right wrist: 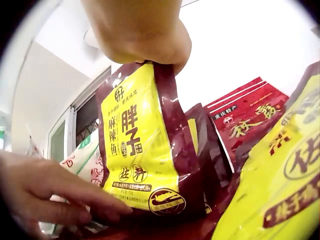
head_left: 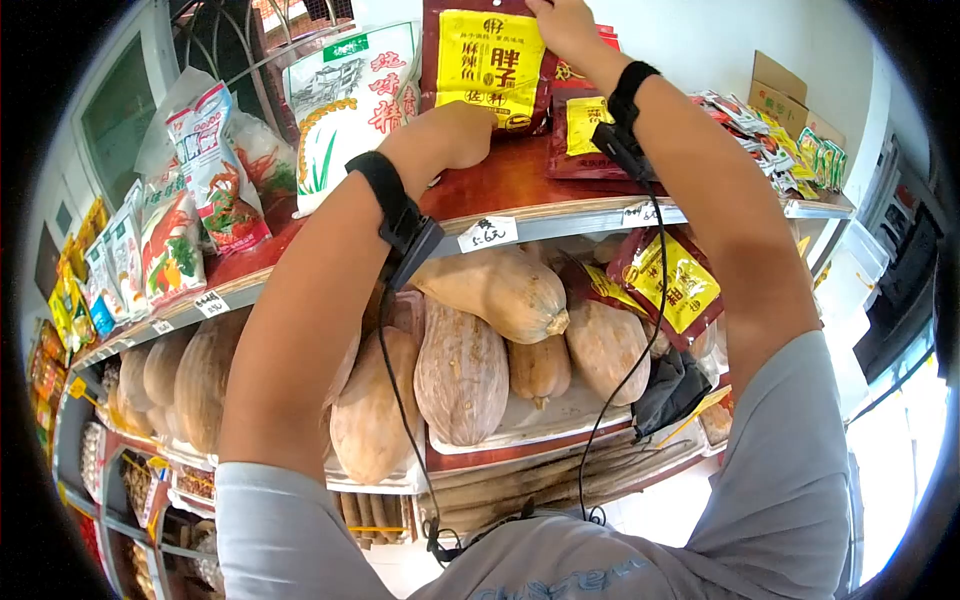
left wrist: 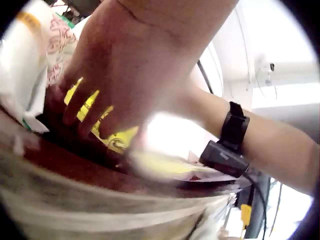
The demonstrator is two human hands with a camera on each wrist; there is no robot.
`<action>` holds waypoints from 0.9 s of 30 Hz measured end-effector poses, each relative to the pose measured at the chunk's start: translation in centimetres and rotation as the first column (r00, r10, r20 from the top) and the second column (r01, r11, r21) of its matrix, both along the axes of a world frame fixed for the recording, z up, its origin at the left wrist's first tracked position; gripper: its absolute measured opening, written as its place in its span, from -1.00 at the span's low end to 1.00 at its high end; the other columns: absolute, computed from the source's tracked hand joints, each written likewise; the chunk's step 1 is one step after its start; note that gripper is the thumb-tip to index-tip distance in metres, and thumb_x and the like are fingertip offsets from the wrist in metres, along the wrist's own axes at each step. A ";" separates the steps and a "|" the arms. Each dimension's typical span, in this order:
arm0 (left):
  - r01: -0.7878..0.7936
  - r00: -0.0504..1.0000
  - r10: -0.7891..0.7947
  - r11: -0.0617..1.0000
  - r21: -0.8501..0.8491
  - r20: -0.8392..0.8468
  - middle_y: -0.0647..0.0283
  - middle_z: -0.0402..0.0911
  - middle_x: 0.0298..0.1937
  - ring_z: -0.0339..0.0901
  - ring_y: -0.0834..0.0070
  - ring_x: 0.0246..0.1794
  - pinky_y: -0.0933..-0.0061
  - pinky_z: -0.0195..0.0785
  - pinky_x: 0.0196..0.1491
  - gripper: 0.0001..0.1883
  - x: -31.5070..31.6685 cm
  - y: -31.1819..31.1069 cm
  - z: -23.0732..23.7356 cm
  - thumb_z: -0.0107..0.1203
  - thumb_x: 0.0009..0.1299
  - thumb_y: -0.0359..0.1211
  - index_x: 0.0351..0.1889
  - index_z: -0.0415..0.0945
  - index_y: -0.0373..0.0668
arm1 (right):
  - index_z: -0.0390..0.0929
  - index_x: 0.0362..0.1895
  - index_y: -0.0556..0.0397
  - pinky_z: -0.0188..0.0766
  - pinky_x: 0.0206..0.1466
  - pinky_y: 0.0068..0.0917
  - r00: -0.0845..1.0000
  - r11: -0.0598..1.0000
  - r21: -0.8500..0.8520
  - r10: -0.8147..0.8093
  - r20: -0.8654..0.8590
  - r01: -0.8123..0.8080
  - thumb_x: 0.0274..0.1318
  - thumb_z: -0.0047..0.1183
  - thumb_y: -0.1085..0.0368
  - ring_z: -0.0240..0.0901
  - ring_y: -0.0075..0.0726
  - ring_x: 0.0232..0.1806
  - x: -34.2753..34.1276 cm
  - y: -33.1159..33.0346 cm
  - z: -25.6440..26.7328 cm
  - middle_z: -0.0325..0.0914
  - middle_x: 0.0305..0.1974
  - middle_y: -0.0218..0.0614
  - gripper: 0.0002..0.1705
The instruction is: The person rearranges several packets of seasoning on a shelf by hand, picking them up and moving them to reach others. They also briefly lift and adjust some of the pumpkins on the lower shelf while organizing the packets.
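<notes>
A maroon-and-yellow packet (head_left: 484, 55) stands upright on the red-brown shelf (head_left: 455, 195). My right hand (head_left: 578, 38) pinches its upper right corner; in the right wrist view that hand (right wrist: 145, 37) is above the packet (right wrist: 142, 135), fingertips hidden. My left hand (head_left: 448, 138) touches the packet's lower left front. The left wrist view shows this hand (left wrist: 117, 75) with its fingers spread over the yellow front (left wrist: 122, 139). Fairly straight left fingers (right wrist: 95, 197) lie along the packet's bottom in the right wrist view.
A large white bag (head_left: 350, 110) stands left of the packet, with smaller bags (head_left: 225, 175) beyond. More maroon packets (head_left: 580, 130) lie to the right, near loose sachets (head_left: 770, 150) and a cardboard box (head_left: 780, 90). Squashes (head_left: 460, 375) fill the level below.
</notes>
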State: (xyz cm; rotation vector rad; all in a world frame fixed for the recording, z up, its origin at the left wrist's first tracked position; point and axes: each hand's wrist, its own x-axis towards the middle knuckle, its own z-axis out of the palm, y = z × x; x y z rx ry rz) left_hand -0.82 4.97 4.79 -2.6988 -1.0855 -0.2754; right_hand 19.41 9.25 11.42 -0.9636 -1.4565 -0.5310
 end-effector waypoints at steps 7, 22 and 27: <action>0.090 0.994 -0.091 0.996 0.013 0.065 0.01 0.62 -0.05 0.55 0.09 -0.02 0.18 0.38 0.08 -0.69 -1.9 -0.7 -0.6 -0.07 0.30 -0.34 -0.10 0.62 -0.18 | 0.50 -0.26 0.23 0.36 -0.13 -0.22 0.996 0.975 -0.220 0.047 0.075 -0.029 0.27 -0.06 0.23 0.45 -0.08 -0.28 -0.8 -5.1 -0.6 0.53 -0.34 -0.05 -0.73; 0.112 0.994 -0.111 0.973 0.200 -0.016 -0.04 0.63 -0.25 0.59 0.05 -0.25 0.11 0.48 -0.14 -0.73 -4.0 -7.0 -4.6 -0.07 0.35 -0.34 -0.08 0.58 -0.18 | 0.46 0.14 0.16 0.48 0.01 -0.15 0.510 0.815 -0.504 0.316 0.800 0.285 -0.10 0.23 0.33 0.56 -0.10 -0.08 -5.9 -14.6 1.3 0.59 -0.11 -0.02 -0.39; 0.152 0.956 -0.190 0.972 0.177 0.223 -0.04 0.63 -0.20 0.59 0.09 -0.21 0.10 0.45 -0.10 -0.67 -4.6 -6.2 -6.4 -0.14 0.45 -0.27 -0.06 0.52 -0.30 | 0.54 0.11 -0.16 0.47 -0.06 -0.13 0.386 0.746 -0.366 0.159 0.909 0.557 0.07 -0.08 0.45 0.53 0.07 -0.11 -10.2 -17.8 -3.1 0.60 -0.17 -0.05 -0.52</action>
